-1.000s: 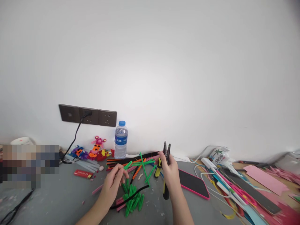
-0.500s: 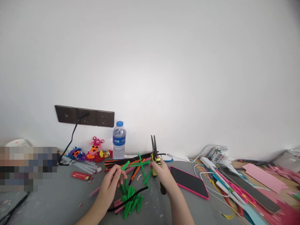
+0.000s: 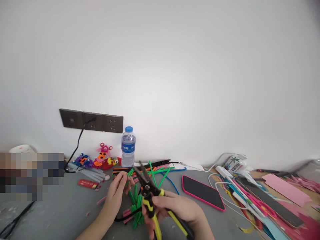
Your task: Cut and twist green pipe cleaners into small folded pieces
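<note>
My left hand pinches a folded green pipe cleaner between thumb and fingers. In my right hand are pliers with yellow and black handles, which stand spread apart. Their dark jaws point up and left, close to the pipe cleaner; whether they touch it I cannot tell. Below the hands lies a heap of short folded green pipe cleaners, partly hidden by the pliers. Straight green pipe cleaners and orange and black ones lie behind, toward the wall.
A water bottle stands against the wall, beside small colourful pipe-cleaner figures. A pink-edged phone lies right of my right hand. Farther right are white cables, pink scissors and paper strips. A red packet lies at left.
My right hand has brought the pliers left and nearer to me, turning them toward the left hand. Their handles are now spread wider. The left hand keeps hold of the green pipe cleaner.
</note>
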### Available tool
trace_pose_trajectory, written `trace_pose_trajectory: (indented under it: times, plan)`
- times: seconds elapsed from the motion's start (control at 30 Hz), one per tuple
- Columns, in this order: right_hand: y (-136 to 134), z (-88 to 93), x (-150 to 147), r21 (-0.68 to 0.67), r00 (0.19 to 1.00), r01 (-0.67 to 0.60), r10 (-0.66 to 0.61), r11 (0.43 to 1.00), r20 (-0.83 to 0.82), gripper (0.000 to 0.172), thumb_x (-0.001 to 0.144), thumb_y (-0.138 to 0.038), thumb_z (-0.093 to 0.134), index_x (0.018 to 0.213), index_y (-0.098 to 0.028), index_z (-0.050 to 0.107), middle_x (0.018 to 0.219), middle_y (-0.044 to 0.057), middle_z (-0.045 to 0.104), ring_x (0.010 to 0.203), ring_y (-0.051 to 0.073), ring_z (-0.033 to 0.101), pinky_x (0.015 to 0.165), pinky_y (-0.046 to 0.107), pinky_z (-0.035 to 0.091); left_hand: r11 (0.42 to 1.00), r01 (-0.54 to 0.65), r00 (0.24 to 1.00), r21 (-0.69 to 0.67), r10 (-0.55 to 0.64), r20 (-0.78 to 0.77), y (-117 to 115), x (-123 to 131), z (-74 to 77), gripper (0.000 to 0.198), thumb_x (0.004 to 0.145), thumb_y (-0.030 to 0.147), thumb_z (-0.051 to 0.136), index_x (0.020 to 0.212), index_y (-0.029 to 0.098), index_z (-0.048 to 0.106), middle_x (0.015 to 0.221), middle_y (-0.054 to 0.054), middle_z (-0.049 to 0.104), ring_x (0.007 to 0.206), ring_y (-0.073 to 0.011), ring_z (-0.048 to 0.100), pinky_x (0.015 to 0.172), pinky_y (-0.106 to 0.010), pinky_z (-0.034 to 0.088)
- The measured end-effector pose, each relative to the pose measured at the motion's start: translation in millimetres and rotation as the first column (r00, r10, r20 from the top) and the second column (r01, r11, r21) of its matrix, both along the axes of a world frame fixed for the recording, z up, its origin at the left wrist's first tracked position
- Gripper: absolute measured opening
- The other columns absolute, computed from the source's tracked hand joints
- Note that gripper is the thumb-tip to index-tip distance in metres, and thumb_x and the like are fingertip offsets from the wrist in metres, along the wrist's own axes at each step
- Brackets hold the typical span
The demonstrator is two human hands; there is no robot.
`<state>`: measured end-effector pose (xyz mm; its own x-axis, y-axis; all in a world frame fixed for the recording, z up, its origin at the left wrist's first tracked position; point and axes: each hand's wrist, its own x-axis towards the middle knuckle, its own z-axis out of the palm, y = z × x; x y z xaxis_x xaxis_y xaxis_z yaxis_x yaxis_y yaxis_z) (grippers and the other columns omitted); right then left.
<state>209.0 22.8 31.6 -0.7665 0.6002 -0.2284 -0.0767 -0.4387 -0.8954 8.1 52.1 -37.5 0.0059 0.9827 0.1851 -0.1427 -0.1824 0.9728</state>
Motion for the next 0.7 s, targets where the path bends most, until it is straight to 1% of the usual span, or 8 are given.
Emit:
trace_pose_trajectory:
  times: [0.07, 0.13, 0.27, 0.4, 0.53, 0.7]
  plan:
    - [4, -7.7, -6, -0.043, 0.997, -0.028, 0.031, 0.999, 0.072, 0.046, 0.073, -0.056, 0.064, 0.081, -0.011, 0.062, 0.058, 0.002, 0.059, 0.05, 0.018, 0.062, 0.067, 0.034, 0.049, 0.999, -0.033, 0.999, 0.011, 0.033, -0.008, 0, -1, 0.8, 0.032, 0.085, 0.049, 0.057, 0.072, 0.02, 0.058, 0.062, 0.003, 0.055, 0.056, -0.0152, 0.052, 0.049, -0.022, 0.042]
    - [8, -12.2, -9, -0.071, 0.994, -0.021, 0.029, 0.997, 0.107, 0.047, 0.072, -0.057, 0.063, 0.08, -0.011, 0.062, 0.057, 0.002, 0.06, 0.05, 0.019, 0.063, 0.067, 0.035, 0.049, 0.999, -0.044, 0.999, 0.015, 0.044, -0.007, 0, -1, 1.4, 0.032, 0.085, 0.049, 0.055, 0.072, 0.02, 0.058, 0.062, 0.003, 0.054, 0.056, -0.0155, 0.051, 0.049, -0.022, 0.041]
    - [10, -11.8, -9, -0.1, 0.973, -0.033, 0.055, 0.994, 0.225, 0.047, 0.07, -0.058, 0.062, 0.077, -0.012, 0.062, 0.054, 0.003, 0.062, 0.053, 0.02, 0.065, 0.068, 0.034, 0.05, 0.997, -0.077, 0.997, 0.017, 0.077, 0.001, 0, -2, 3.1, 0.031, 0.085, 0.049, 0.055, 0.073, 0.021, 0.058, 0.062, 0.003, 0.055, 0.056, -0.016, 0.05, 0.048, -0.022, 0.04]
    - [12, -13.4, -11, -0.119, 0.938, -0.051, 0.088, 0.992, 0.335, 0.05, 0.066, -0.061, 0.062, 0.074, -0.012, 0.063, 0.049, 0.001, 0.06, 0.05, 0.02, 0.064, 0.066, 0.033, 0.05, 0.995, -0.095, 0.995, 0.036, 0.096, -0.022, -1, -2, 6.7, 0.034, 0.087, 0.049, 0.053, 0.068, 0.021, 0.055, 0.058, 0.004, 0.051, 0.053, -0.0153, 0.047, 0.049, -0.023, 0.039]
    - [15, -18.6, -14, -0.138, 0.931, -0.035, 0.082, 0.99, 0.355, 0.051, 0.064, -0.063, 0.062, 0.072, -0.013, 0.062, 0.047, 0.0, 0.059, 0.046, 0.018, 0.062, 0.064, 0.032, 0.05, 0.995, -0.09, 0.995, 0.039, 0.092, -0.049, -2, -1, 7.3, 0.033, 0.088, 0.048, 0.051, 0.068, 0.022, 0.054, 0.058, 0.004, 0.049, 0.053, -0.0152, 0.045, 0.049, -0.023, 0.038]
    - [14, -18.1, -13, -0.112, 0.948, -0.007, 0.042, 0.994, 0.316, 0.051, 0.065, -0.064, 0.062, 0.073, -0.014, 0.059, 0.048, -0.001, 0.06, 0.044, 0.017, 0.061, 0.064, 0.031, 0.048, 0.996, -0.068, 0.995, 0.057, 0.072, -0.066, 0, -1, 2.1, 0.031, 0.089, 0.048, 0.049, 0.074, 0.022, 0.055, 0.061, 0.003, 0.052, 0.055, -0.0158, 0.048, 0.05, -0.023, 0.038]
